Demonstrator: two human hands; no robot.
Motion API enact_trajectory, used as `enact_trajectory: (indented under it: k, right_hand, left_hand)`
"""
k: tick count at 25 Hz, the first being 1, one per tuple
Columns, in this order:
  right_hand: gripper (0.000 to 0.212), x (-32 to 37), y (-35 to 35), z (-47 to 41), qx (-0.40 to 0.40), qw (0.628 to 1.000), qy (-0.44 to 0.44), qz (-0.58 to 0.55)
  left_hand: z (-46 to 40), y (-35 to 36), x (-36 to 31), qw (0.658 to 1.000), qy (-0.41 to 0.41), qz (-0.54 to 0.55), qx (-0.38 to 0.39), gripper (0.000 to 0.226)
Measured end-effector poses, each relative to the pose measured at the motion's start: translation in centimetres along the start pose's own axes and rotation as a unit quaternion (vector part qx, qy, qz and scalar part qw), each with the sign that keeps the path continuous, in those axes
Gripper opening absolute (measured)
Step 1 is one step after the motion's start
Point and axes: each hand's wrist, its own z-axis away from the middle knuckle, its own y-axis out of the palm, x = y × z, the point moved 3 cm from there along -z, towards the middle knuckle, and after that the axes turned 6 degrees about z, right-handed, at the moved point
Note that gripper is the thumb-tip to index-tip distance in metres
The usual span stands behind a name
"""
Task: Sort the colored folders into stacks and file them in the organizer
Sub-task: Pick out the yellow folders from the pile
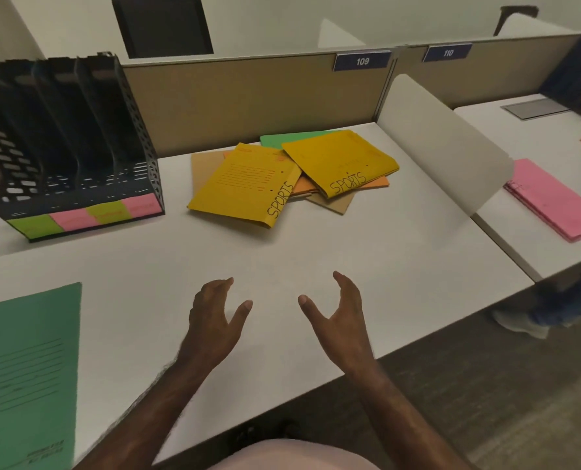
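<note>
A loose pile of folders lies at the back middle of the white desk (282,252). Two yellow folders marked SPORTS are on top, one to the left (245,184) and one to the right (340,161). Under them show a green folder (282,139), an orange folder (307,186) and a brown folder (204,167). A single green folder (28,368) lies flat at the near left. The black mesh organizer (62,140) stands at the back left, its slots empty, with green and pink labels along its base. My left hand (214,320) and my right hand (340,320) hover above the desk's front, fingers spread, holding nothing.
A white curved divider (441,154) separates this desk from the neighbouring desk on the right, where pink folders (553,201) lie. Another person's hand and a dark folder show at the far right. A tan partition with tags 109 and 110 runs along the back.
</note>
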Motion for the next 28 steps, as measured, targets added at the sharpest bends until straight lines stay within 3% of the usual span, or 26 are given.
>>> enact_trajectory:
  k: [4,11,16,20,23,25,28]
  right_hand:
    - [0.097,0.1,0.8,-1.2,-0.016,0.992,-0.031,0.118]
    - [0.100,-0.4,0.9,-4.8,-0.044,0.968,-0.095,0.230]
    - [0.098,-0.4,0.1,-9.7,-0.015,0.967,-0.111,0.230]
    - [0.096,-0.4,-0.8,-13.3,0.001,0.971,-0.109,0.211]
    - [0.094,-0.7,-1.3,-15.5,-0.004,0.965,-0.131,0.229]
    - [0.093,-1.0,-1.6,-16.6,-0.009,0.957,-0.154,0.245]
    - [0.091,-1.4,-1.9,-17.9,-0.005,0.953,-0.165,0.255]
  left_hand:
    - [-1.5,1.0,0.2,0.996,0.076,-0.050,0.022,0.063]
    - [-4.4,3.1,0.1,0.995,0.078,-0.020,0.052,0.052]
    - [-8.8,4.8,-0.8,0.997,-0.037,0.069,0.028,0.058]
    - [-13.1,6.8,-1.8,0.994,-0.096,0.043,0.016,0.065]
    - [-16.5,8.6,-2.7,0.979,-0.183,0.085,0.015,0.063]
    - [-18.6,9.2,-3.2,0.945,-0.257,0.201,-0.031,0.052]
    - [-20.7,10.0,-3.8,0.804,-0.359,0.464,-0.093,0.035]
